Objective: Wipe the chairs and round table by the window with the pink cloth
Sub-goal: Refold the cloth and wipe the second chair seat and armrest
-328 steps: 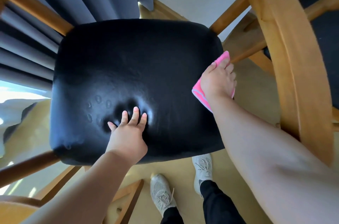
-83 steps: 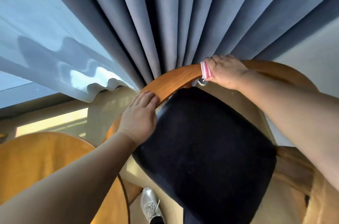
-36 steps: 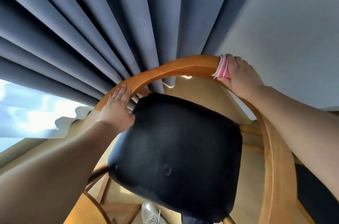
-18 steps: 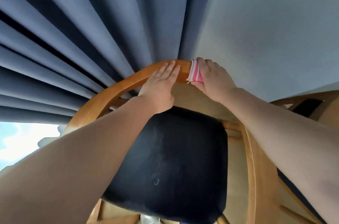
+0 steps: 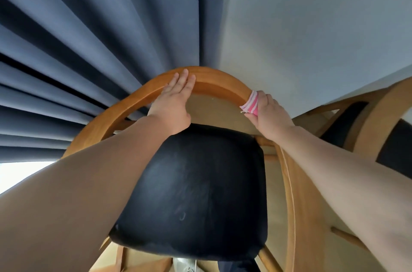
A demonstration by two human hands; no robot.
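Blue-grey curtain [image 5: 89, 37] and pale wall [image 5: 312, 26] stand behind the chair's curved back rail [image 5: 218, 80]. I note the left hand [image 5: 172, 104] lying flat on top of that rail, fingers straight and together, holding nothing. I note the right hand [image 5: 270, 115] to the right along the rail, fingers curled round the pink cloth [image 5: 251, 103], which is wrapped against the rail. Black seat pad [image 5: 200, 193] sits below the rail, under both forearms. Second chair [image 5: 379, 138] stands right of the rail, partly in view
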